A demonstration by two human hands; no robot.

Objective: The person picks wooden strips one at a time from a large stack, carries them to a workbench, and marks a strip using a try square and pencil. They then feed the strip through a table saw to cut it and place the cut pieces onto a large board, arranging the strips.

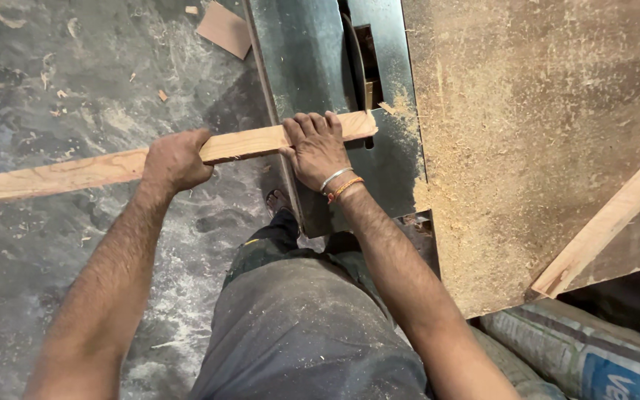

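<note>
Head view looks straight down at a long wooden strip [112,164] held level across the near left part of a metal saw table [312,59]. The strip's right end lies on the table just beside the blade slot [357,55], and its left end hangs well out over the dusty floor [38,244]. The left hand [175,159] is clenched around the strip near its middle, off the table edge. The right hand [318,148] presses flat on top of the strip close to its right end, fingers curled over the far edge, two bangles [338,184] on the wrist. To do this well, I judge that the right hand's fingers should stay clear of the slot, since they sit near it. The left hand should carry the overhanging weight so the strip lies flat and does not tip. Thick sawdust [468,222] coats the board to the right, and another wooden strip [609,218] lies slanted across it, well apart from both hands.
</note>
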